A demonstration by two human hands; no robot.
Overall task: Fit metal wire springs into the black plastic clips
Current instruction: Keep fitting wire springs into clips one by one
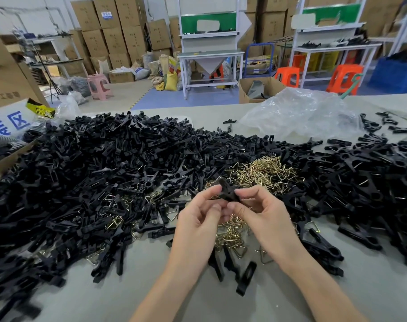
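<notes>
A warehouse of stacked cartons lies behind a pale grey table [290, 298] heaped with matte black clips [104, 163] and a tangle of brassy bent-wire springs [265, 173]. Above the springs, the left hand [197, 219] and right hand [265, 217] pinch one clip [225, 190] between fingertips. A spring may be half-seated; blur hides it. Stiff wire could slip off smooth plastic and ping away.

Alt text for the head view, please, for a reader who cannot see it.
A person's left hand and right hand pinch one black plastic clip between them, over a heap of gold-coloured wire springs on a grey table. Loose black clips are piled all around.
</notes>
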